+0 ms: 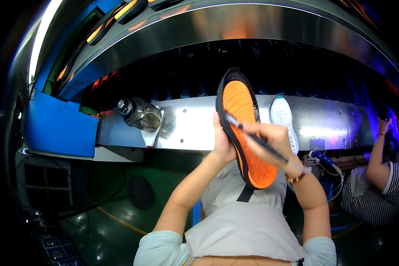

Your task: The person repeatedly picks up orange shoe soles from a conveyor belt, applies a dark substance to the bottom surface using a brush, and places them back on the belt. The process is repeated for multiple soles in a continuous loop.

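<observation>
My left hand (224, 142) is closed on the left edge of a shoe sole (239, 99), orange inside with a black rim, held tilted above my lap. In my right hand (275, 139) is a slim brush (270, 150) with a dark handle, its greyish tip at the sole's inner left edge. Motion blurs that hand and the handle slightly. A white sole (280, 111) lies on the metal ledge just beyond my right hand, partly hidden by it.
A dark see-through bottle (147, 119) rests on the metal ledge (199, 119), left of centre. More orange-and-black soles (127, 9) sit on the curved machine beyond. A blue panel (60, 124) stands at left. At right, another person in a striped top (377, 199) reaches toward the ledge.
</observation>
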Motion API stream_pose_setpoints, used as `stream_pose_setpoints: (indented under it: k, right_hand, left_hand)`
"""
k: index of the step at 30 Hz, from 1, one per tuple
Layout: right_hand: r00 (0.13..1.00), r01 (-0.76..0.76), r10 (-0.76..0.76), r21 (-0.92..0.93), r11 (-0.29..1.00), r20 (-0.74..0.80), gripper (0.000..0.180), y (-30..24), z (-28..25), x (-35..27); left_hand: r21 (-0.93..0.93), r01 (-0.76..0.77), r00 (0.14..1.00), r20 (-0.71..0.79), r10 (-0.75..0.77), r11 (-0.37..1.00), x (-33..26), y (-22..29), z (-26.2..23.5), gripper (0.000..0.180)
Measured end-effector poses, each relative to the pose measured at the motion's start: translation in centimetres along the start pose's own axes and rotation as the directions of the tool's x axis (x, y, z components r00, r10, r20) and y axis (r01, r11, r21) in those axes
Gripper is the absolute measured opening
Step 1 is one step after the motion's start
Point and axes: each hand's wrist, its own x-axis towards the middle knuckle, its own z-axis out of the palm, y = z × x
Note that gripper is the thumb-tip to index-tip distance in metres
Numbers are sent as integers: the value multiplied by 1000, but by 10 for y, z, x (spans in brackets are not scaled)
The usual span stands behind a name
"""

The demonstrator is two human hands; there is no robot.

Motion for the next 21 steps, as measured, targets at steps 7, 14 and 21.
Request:
stream_pose_setpoints:
  k: [7, 14, 21]
  right_hand:
    - [921, -1, -128, 330, 944, 367, 10, -14, -36, -37]
    - [990, -115, 74, 389, 914, 119, 16, -14, -48, 28]
    - [962, -250, 166, 447, 859, 218, 16, -21, -59, 10]
  left_hand:
    - [0, -87, 974, 210, 85, 996, -20, 37, 7, 79]
    - [-181, -19, 930, 357, 84, 983, -21, 15, 51, 74]
    - [62, -201, 969, 159, 189, 978, -23, 31, 52, 84]
